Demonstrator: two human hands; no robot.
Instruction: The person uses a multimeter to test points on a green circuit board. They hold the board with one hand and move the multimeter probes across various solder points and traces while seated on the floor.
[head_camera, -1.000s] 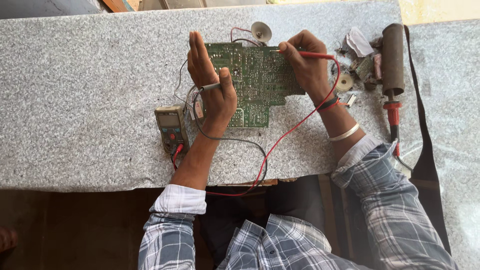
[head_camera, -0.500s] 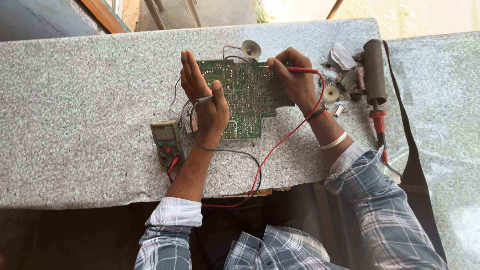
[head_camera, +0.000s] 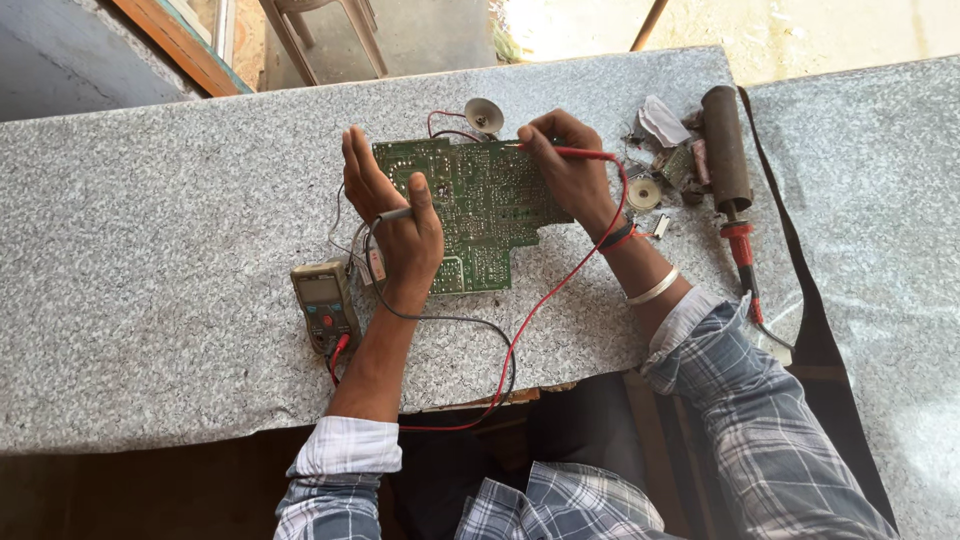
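Note:
A green circuit board (head_camera: 482, 205) lies solder side up on a grey granite slab (head_camera: 150, 230). My left hand (head_camera: 395, 215) rests at the board's left edge, fingers straight, thumb pinching a black test probe (head_camera: 392, 214) against the palm. My right hand (head_camera: 565, 165) grips a red test probe (head_camera: 580, 153) at the board's upper right corner, tip down on the board. Red and black leads loop off the slab's front edge to a small multimeter (head_camera: 322, 303) left of my left wrist.
A small round speaker (head_camera: 484, 115) on red and black wires sits behind the board. To the right lie a soldering iron with a red handle (head_camera: 733, 180), a solder spool (head_camera: 644, 193) and loose parts. A gap separates a second slab (head_camera: 880, 200) at right.
The view has shifted, so the board and hands sit lower in the frame. Both hands keep their probes on the board in nearly the same spots.

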